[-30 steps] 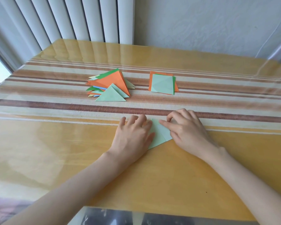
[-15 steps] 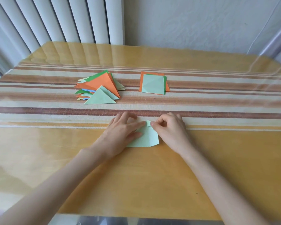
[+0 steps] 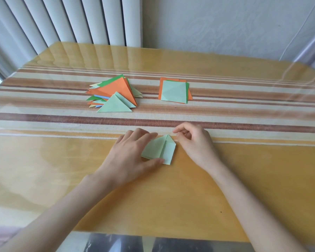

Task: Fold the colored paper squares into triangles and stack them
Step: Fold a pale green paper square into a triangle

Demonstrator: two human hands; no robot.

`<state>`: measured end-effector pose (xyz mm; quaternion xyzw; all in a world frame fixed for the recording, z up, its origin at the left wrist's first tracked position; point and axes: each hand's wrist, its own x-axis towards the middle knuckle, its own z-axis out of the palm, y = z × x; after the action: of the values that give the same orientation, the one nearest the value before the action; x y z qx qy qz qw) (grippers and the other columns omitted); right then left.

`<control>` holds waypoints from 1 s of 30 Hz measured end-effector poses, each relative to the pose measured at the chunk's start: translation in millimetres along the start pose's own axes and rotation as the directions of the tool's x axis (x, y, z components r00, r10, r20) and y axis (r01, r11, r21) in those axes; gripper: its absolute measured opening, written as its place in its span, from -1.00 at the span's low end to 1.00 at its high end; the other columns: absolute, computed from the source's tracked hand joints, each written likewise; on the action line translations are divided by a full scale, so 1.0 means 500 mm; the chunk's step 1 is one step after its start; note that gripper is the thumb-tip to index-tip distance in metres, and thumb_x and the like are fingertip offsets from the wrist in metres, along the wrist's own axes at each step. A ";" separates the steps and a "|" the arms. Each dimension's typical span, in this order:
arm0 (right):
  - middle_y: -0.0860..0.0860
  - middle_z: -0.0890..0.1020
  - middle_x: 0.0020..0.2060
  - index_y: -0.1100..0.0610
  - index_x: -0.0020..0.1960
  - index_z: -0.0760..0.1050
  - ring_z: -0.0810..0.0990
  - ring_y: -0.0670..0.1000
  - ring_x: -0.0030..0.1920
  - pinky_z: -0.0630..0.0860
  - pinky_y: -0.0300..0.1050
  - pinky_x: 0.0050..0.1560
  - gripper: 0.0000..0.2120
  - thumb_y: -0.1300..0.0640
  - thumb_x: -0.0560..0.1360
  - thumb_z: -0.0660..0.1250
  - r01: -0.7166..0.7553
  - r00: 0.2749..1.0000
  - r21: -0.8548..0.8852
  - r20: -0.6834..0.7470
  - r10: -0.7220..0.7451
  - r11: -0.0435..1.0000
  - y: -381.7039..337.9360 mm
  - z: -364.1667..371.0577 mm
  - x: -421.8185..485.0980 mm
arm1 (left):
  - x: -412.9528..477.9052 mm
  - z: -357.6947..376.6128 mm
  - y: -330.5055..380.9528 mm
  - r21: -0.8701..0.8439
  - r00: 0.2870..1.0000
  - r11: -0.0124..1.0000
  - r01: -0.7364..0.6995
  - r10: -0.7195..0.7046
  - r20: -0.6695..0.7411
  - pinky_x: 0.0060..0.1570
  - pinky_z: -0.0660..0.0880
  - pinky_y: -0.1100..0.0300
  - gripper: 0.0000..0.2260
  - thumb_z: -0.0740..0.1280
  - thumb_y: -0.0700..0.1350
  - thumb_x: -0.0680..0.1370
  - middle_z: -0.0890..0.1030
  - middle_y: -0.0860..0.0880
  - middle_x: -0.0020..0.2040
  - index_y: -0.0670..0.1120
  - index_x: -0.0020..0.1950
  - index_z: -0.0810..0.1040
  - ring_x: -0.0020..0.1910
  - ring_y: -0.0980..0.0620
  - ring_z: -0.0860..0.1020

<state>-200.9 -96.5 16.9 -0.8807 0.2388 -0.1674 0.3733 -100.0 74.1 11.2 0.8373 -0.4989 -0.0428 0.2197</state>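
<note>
Now I'm mid-fold: my left hand (image 3: 133,153) lies flat, fingers straight, pressing the pale green paper (image 3: 168,151) between my hands on the table (image 3: 235,179). My right hand (image 3: 195,142) curls at its corner; I can't tell if it pinches. Next I'd crease it, then add it to the triangle pile (image 3: 115,95).

No writing, labels, brands, numbers or signs readable anywhere in view. Checked the folded paper (image 3: 154,148), pile of triangles (image 3: 115,91), pile of squares (image 3: 174,91) and tabletop (image 3: 171,197): plain colours and woven stripes only.
</note>
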 end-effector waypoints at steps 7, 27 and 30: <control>-0.04 0.53 -0.05 0.10 0.07 0.62 0.39 0.00 0.06 0.35 -0.19 0.15 -0.57 0.50 0.40 0.19 0.292 0.952 -0.130 0.138 -0.274 0.948 0.028 -0.004 0.000 | 0.011 -0.006 -0.017 -0.138 0.992 0.990 -0.004 -0.013 -0.124 -0.08 0.45 0.09 -0.53 0.02 0.18 0.54 0.62 0.03 0.03 -0.05 0.20 0.54 0.01 -0.05 0.53; 0.02 0.60 -0.19 0.20 -0.14 0.60 0.53 0.11 -0.10 0.42 -0.02 -0.09 -0.90 0.36 0.42 0.40 0.757 0.625 -0.403 0.214 -0.751 0.514 0.018 0.020 -0.017 | 0.105 -0.011 -0.029 -0.394 0.975 0.914 -0.094 0.003 -0.224 -0.15 0.43 0.34 -0.84 0.35 -0.08 0.54 0.59 0.15 -0.25 -0.15 -0.11 0.63 -0.22 0.21 0.52; 0.01 0.61 -0.19 0.19 -0.01 0.62 0.48 0.05 -0.08 0.38 -0.09 -0.04 -0.86 0.24 0.51 0.29 0.734 0.667 -0.329 0.186 -0.721 0.595 0.016 0.031 -0.015 | 0.115 0.010 -0.031 -0.330 0.964 0.936 -0.121 0.031 -0.265 -0.09 0.50 0.07 -0.78 0.30 -0.01 0.54 0.60 0.08 -0.14 -0.14 0.00 0.62 -0.14 0.10 0.55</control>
<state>-202.5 -88.4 -0.2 -0.9579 -0.1197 -0.2411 0.1002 -59.8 29.6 8.9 0.7646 -0.4834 -0.0121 0.4261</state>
